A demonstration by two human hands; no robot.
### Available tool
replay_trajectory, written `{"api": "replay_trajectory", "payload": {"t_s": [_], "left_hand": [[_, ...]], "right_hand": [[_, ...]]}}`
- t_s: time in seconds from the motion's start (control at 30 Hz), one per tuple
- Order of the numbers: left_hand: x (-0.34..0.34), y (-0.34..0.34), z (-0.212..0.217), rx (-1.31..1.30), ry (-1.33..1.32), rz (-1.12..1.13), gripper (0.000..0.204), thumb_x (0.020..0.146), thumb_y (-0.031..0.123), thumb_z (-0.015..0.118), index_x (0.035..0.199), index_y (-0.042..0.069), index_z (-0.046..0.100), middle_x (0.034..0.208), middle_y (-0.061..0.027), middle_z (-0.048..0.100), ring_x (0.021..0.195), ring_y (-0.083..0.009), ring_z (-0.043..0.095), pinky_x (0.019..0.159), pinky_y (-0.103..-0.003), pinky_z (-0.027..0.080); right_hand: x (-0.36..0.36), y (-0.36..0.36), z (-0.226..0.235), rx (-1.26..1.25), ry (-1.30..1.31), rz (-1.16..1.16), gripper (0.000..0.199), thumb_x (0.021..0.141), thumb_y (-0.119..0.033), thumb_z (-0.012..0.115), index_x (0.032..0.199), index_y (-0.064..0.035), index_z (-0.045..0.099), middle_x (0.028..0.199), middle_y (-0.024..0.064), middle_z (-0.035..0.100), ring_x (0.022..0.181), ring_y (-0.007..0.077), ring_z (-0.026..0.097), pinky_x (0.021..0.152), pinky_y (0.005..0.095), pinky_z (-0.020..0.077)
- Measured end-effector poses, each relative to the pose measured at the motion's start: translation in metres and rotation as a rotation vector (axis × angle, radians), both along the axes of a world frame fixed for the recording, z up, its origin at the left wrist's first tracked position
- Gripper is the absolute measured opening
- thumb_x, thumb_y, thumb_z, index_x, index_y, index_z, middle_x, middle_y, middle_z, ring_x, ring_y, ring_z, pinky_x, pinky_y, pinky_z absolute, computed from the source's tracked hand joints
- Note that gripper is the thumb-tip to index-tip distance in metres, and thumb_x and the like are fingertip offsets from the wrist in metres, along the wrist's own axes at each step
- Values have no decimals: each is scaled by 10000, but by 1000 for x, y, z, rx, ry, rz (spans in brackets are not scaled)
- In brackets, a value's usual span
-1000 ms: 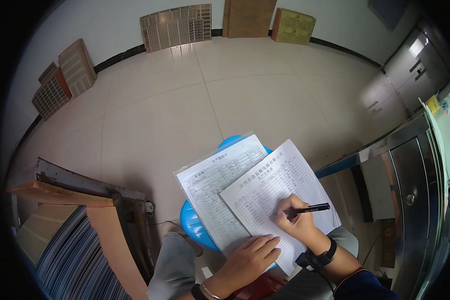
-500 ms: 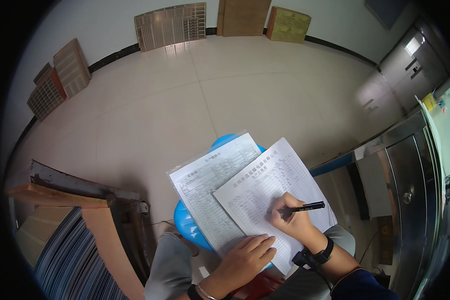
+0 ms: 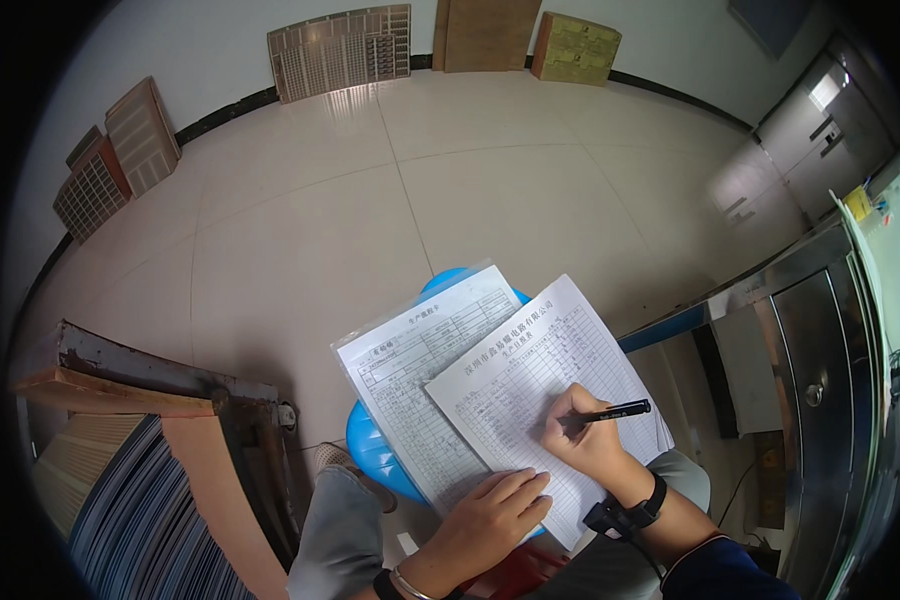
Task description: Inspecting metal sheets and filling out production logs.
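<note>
One ruled form (image 3: 500, 385) lapped over plastic-sleeved form (image 3: 395, 395) at left, both over blue plastic stool (image 3: 378, 455). Right hand (image 3: 592, 440): grip closed round black pen (image 3: 618, 412). Left hand (image 3: 495, 508): loose, fingers resting on ruled form's near edge, grasping nothing. For neat entries: pin paper flat, pen light, stay inside rows.

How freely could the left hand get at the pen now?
Probably not freely: the right hand holds the pen, its exposed end jutting out on the side away from the left hand.
</note>
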State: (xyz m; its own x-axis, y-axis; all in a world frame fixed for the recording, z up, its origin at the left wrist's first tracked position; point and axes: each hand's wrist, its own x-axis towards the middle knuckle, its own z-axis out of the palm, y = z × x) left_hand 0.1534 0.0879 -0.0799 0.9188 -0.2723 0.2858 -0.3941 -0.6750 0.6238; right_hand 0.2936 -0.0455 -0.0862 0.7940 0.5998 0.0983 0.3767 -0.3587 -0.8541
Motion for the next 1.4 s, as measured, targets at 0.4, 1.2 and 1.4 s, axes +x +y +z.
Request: {"api": "replay_trajectory", "payload": {"t_s": [0.4, 1.2, 1.4], "left_hand": [[0, 5, 3, 11, -1, 7, 219, 780, 120, 556, 983, 61, 611, 1133, -69, 560, 1070, -201, 517, 904, -324, 428], [12, 79, 6, -618, 67, 987, 262, 850, -27, 498, 1096, -32, 590, 1128, -149, 576, 1037, -189, 545, 883, -276, 417], [4, 95, 5, -996, 39, 1123, 304, 866, -63, 449, 1133, -16, 585, 980, -73, 629, 834, -65, 539, 748, -181, 410]], "right_hand": [[-1, 3, 2, 1, -14, -3, 165, 718, -64, 649, 692, -44, 488, 557, 2, 522, 485, 49, 485, 442, 196, 394], [29, -12, 13, -65, -400, -221, 205, 854, -80, 505, 1034, -27, 589, 1061, 176, 579, 982, 325, 530, 889, 374, 394], [29, -10, 21, 91, -170, 17, 215, 861, -110, 561, 1035, 11, 594, 930, 131, 628, 845, 228, 587, 774, 324, 450]]}}
